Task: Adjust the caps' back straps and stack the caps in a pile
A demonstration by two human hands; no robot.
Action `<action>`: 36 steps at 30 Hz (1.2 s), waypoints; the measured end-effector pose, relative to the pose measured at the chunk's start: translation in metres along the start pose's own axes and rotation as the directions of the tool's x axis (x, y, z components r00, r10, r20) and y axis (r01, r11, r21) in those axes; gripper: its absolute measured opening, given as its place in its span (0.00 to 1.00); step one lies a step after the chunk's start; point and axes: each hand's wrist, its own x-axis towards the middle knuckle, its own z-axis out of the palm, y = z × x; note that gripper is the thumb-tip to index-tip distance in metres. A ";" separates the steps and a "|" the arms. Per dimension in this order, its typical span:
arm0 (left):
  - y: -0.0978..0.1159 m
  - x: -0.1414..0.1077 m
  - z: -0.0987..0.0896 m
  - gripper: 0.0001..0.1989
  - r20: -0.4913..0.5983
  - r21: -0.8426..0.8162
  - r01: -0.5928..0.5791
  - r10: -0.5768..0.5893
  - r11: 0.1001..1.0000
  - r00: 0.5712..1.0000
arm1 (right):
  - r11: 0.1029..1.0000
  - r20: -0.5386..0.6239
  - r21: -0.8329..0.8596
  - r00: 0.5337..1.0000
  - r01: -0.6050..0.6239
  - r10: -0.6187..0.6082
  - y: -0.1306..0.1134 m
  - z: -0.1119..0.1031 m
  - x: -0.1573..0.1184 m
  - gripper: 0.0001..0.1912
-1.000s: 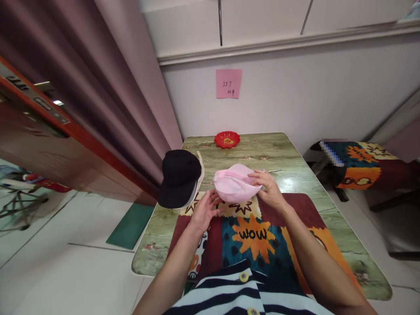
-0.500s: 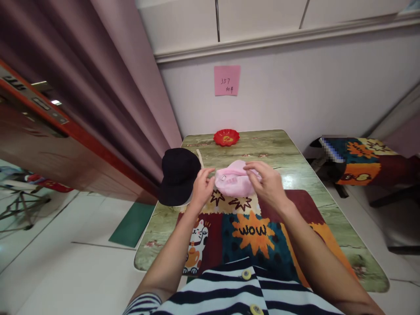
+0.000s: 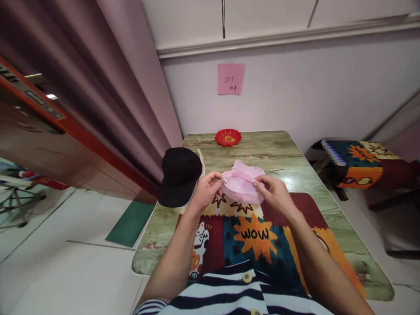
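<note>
With the pink cloth cap (image 3: 243, 197) as the clock's centre and twelve toward the wall, I see it held between both hands, over the far edge of the multicoloured printed mat (image 3: 297, 208). Its opening is turned up toward the person; whether its underside touches the green marbled table (image 3: 265, 146), I can't make out. The left hand (image 3: 210, 189), at nine, pinches the rim beside a small pale tag (image 3: 225, 180) too tiny to read. The right hand (image 3: 273, 192), at three, grips the rim between thumb and fingers, though the curled fingers hide one another.

The forearms cross the mat, the left one covering part of a white cat print, and the black-and-white striped shirt (image 3: 219, 291) blocks its near edge at six. Farther out at nine sits a black cloth cap (image 3: 180, 175), close by the left hand; it partly hides a pale strip (image 3: 201, 158). A red scalloped dish (image 3: 228, 138) stands well apart, just before twelve, below a pink square paper note (image 3: 231, 78). Out at three, a blurred patch masks something by another printed cloth (image 3: 364, 177).
</note>
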 end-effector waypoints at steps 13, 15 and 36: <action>0.021 0.008 0.029 0.13 0.007 -0.094 -0.035 0.036 0.995 0.999 | 0.960 0.086 0.272 0.992 0.068 -0.094 -0.045 -0.005 0.008 0.15; 0.021 0.008 0.033 0.12 0.041 -0.100 -0.025 0.030 0.995 0.999 | 0.971 0.067 0.225 0.993 0.084 -0.101 -0.049 -0.001 0.008 0.16; 0.014 -0.007 0.045 0.14 0.019 0.386 -0.322 0.342 0.864 0.940 | 0.904 -0.003 0.428 1.000 0.013 -0.013 -0.034 0.020 0.003 0.20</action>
